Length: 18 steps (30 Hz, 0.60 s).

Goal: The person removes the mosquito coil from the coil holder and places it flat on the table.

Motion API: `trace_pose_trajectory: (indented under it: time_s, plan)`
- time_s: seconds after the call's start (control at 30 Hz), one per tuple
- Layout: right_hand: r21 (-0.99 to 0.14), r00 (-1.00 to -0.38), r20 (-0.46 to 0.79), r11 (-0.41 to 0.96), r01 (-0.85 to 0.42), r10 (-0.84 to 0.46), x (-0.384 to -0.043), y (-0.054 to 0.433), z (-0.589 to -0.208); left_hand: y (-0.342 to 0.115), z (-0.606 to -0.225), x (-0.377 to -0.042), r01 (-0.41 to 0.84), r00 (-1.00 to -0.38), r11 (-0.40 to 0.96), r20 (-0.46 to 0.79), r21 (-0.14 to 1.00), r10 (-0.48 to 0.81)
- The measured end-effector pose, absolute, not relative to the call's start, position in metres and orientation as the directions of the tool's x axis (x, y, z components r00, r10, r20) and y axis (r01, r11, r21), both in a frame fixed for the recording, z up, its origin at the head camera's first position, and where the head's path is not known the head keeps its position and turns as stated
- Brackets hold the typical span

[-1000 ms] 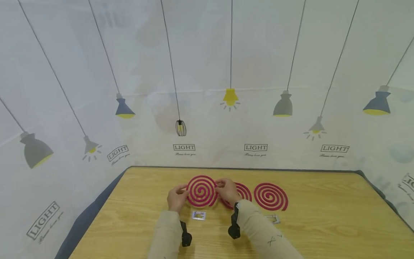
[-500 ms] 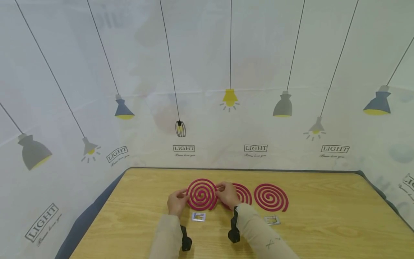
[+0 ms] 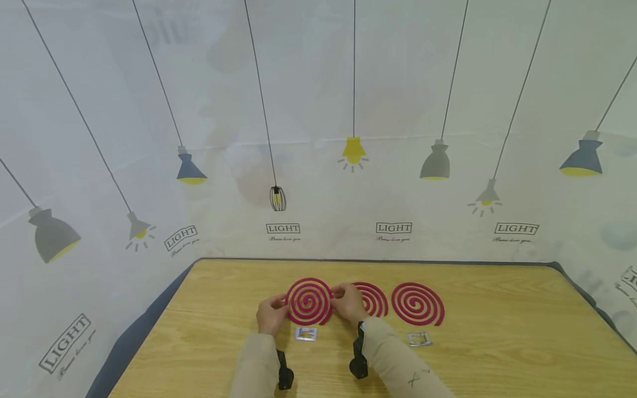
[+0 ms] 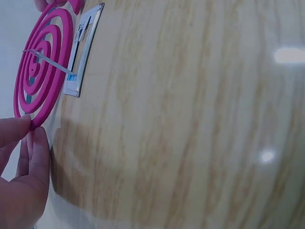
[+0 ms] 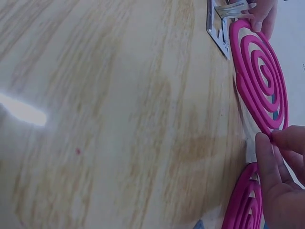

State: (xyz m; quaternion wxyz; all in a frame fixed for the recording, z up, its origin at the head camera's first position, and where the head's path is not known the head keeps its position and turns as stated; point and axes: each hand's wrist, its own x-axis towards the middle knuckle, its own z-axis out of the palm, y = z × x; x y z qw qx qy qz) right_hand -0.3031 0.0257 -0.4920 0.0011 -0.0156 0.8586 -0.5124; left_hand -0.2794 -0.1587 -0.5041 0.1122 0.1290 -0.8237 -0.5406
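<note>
In the head view a red mosquito coil (image 3: pixel 309 301) is held flat-side up above the table, between my two hands. My left hand (image 3: pixel 271 317) pinches its left rim and my right hand (image 3: pixel 349 303) pinches its right rim, thumb against fingers. Just in front of this coil lies a thin metal coil stand (image 4: pixel 73 89). A narrow prong (image 4: pixel 53 63) rises from the stand and crosses in front of the coil in the left wrist view. Whether its tip touches the coil, I cannot tell.
A second mosquito coil (image 3: pixel 376 299) lies partly hidden behind my right hand. Further right on the wooden table (image 3: pixel 497 320) is a third coil (image 3: pixel 418 303), with another metal stand (image 3: pixel 412 339) in front of it. A lamp-patterned backdrop (image 3: pixel 318 182) stands behind the table.
Both hands have moved slightly down and toward me with the coil. They keep their pinch on its two sides. The other coils stay where they were.
</note>
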Motion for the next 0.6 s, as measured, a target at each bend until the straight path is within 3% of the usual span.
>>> trace_pose_trajectory:
  time_s: [0.6]
  plan:
    - [-0.87, -0.998, 0.03, 0.49, -0.056, -0.061, -0.3022, 0.0249, -0.4913, -0.1581, -0.5034, -0.2775, -0.125, -0.935, 0.342, 0.006, 0.931, -0.356]
